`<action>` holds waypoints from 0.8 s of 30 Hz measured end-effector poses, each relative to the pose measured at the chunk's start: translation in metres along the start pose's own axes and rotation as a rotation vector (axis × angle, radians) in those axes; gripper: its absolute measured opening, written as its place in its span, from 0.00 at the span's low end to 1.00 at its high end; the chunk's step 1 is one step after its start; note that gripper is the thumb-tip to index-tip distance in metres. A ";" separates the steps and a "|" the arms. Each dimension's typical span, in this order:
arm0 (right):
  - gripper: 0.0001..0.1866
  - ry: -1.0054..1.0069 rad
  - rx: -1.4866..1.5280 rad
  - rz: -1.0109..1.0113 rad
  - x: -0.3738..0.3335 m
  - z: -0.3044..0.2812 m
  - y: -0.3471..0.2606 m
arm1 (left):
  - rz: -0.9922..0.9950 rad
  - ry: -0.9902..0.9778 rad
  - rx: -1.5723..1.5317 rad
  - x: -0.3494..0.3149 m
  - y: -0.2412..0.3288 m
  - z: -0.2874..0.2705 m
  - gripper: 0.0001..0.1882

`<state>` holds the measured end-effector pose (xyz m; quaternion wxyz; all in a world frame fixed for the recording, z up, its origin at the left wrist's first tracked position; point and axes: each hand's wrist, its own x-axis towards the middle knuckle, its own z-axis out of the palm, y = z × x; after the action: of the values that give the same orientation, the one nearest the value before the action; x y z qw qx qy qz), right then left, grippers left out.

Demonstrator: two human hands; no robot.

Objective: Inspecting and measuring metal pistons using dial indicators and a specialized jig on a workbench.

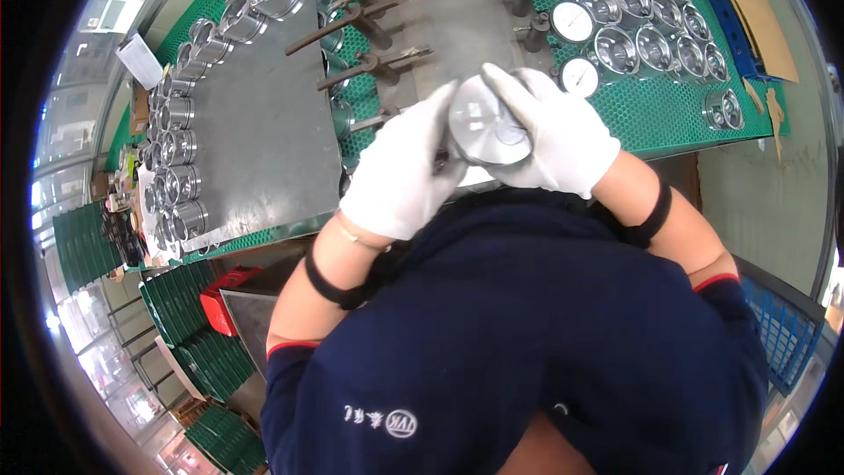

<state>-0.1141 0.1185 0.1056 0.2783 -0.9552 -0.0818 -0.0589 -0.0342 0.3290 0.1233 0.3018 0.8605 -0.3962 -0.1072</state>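
A silver piston [482,123] with a round, shiny crown is held between my two white-gloved hands, close in front of my body. My left hand [400,167] is closed around its left side. On the other side my right hand [563,132] grips it, fingers over the upper edge. Just beyond the piston lies a bare metal plate [466,35], flanked by dial gauges on the right and metal rods on the left. The nearest dial gauge [579,77] stands beside my right hand.
Pistons [180,148] line the left edge of a grey metal sheet [264,123]. Several more pistons [652,46] stand in rows on the green mat [651,119] at right. Metal rods [374,66] on posts jut toward the left. A blue crate [782,334] sits low at right.
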 end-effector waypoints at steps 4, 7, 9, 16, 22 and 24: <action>0.50 0.040 0.078 -0.040 0.000 0.006 0.007 | 0.233 0.172 0.034 0.018 -0.001 0.026 0.43; 0.49 0.103 0.206 0.044 -0.023 0.003 0.017 | 0.203 0.198 0.072 0.022 -0.009 0.036 0.46; 0.46 -0.163 0.474 0.373 -0.024 -0.004 0.023 | 0.197 0.206 0.073 0.028 -0.011 0.038 0.47; 0.45 -0.380 1.008 0.746 -0.027 0.004 0.019 | 0.191 0.223 -0.012 0.043 -0.016 0.039 0.47; 0.45 -0.387 0.929 0.750 -0.025 0.004 0.014 | 0.186 0.229 -0.014 0.045 -0.018 0.041 0.47; 0.46 -0.323 1.002 0.772 -0.026 0.008 0.015 | 0.189 0.240 -0.011 0.045 -0.020 0.042 0.47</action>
<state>-0.1359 0.1070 0.0867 0.6753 -0.6673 0.2089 0.2347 -0.0100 0.2872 0.0806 0.3606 0.8242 -0.4361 0.0230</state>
